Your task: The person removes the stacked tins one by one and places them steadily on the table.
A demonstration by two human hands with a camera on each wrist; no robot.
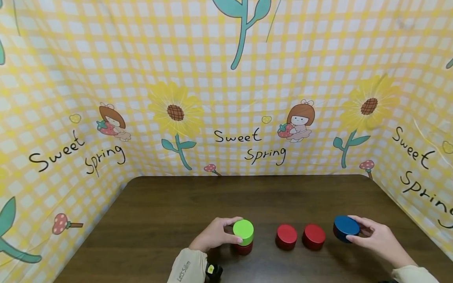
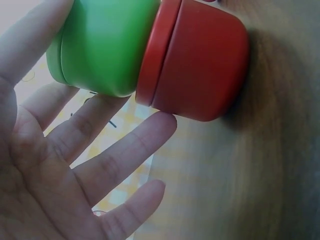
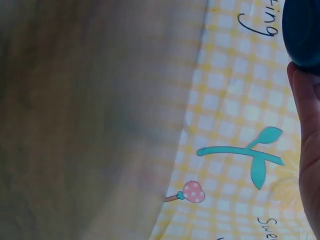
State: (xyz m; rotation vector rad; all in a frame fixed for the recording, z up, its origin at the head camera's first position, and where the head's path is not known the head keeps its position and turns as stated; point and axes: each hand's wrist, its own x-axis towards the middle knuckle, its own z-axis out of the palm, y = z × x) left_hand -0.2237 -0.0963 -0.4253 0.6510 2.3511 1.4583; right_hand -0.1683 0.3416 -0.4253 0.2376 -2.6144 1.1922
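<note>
My left hand point(image 1: 214, 234) pinches a small round green tin point(image 1: 243, 232) between thumb and fingers. That green tin sits right on the lid of a red tin point(image 1: 243, 249), as the left wrist view also shows, where one fingertip is at the side of the red tin point(image 2: 202, 62). Off to the right, my right hand point(image 1: 380, 240) grips a round blue tin point(image 1: 346, 228) by its sides. In the right wrist view only part of the blue tin point(image 3: 304, 35) and the edge of the hand show, with the tin above the tabletop.
Two more red tins, one point(image 1: 286, 237) nearer the left hand and one point(image 1: 313, 237) nearer the blue tin, stand side by side between the hands. All are on a dark wooden table point(image 1: 247, 196). A yellow checked cloth point(image 1: 226, 90) hangs behind the table and along both sides.
</note>
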